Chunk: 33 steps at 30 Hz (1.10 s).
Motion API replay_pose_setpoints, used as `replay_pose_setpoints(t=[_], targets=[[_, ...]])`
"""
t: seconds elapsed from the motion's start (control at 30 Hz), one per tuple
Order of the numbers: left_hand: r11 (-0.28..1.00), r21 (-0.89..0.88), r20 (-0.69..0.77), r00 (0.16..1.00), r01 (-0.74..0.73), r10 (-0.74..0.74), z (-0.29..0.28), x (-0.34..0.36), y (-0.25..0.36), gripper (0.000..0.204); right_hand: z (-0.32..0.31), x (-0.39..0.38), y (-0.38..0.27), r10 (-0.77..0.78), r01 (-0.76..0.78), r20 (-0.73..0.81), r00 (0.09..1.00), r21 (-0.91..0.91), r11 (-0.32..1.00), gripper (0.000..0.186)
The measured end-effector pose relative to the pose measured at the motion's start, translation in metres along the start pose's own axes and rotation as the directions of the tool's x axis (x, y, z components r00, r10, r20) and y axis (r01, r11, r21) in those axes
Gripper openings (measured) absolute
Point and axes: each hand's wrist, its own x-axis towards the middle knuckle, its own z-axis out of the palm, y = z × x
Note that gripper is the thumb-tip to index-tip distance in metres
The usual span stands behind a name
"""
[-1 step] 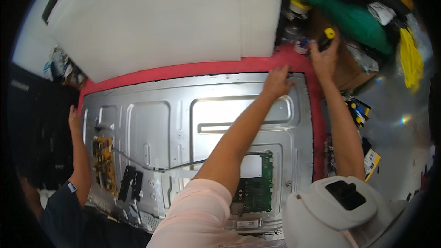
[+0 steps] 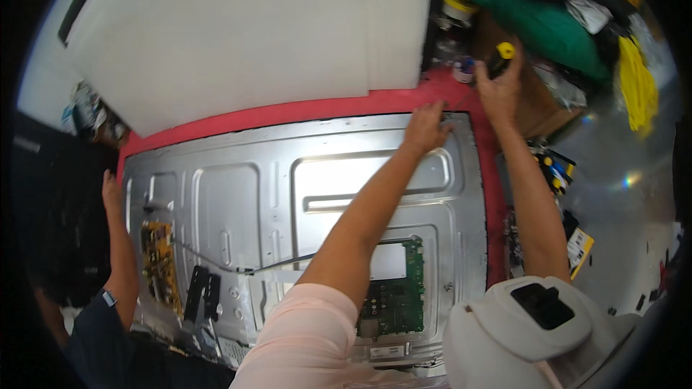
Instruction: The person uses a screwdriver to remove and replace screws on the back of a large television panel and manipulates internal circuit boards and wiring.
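Note:
A large silver metal back panel of a flat-screen television [image 2: 223, 144] lies flat before me. My left hand [image 2: 427, 128] rests at its far right corner, thumb and fingers apart. Just right of that corner, my right hand [image 2: 499, 94] is closed around a screwdriver [image 2: 499, 61] with a black and yellow handle. Its thin shaft slants down toward the corner near my left fingers; the tip is too small to make out. On the panel are a green circuit board [image 2: 411, 295], partly behind my left arm, and a yellowish board [image 2: 160, 263] at the left.
A co-worker's hand [image 2: 110, 191] is at the panel's left edge. Red padding [image 2: 288, 109] borders the panel. A big white slab [image 2: 252, 29] stands behind it. At right are a cardboard box [image 2: 537, 112], yellow straps [image 2: 636, 86] and small tools. A white, black-topped object [image 2: 497, 324] fills the lower right.
The whole scene has shifted slightly left in the view. Both my hands keep nearly the same places relative to the panel, the screwdriver still in my right hand.

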Motion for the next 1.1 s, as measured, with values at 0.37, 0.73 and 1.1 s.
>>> replay_pose_setpoints(t=[0.37,0.73,1.1], targets=[[0.998,-0.057,0.014,0.999,0.029,-0.029,-0.007,0.001,0.002,0.043,-0.028,0.041,-0.035,-0.160,0.156,0.383,0.910,0.043,0.987,0.044],[0.996,-0.082,0.016,0.999,0.041,-0.040,-0.011,-0.002,-0.002,0.041,-0.017,0.046,-0.035,-0.069,0.110,0.451,0.890,-0.065,0.992,0.050],[0.999,-0.050,0.015,1.000,0.011,-0.010,-0.007,0.001,0.002,0.041,-0.002,0.035,-0.031,-0.204,0.181,0.359,0.911,0.099,0.979,0.065]])
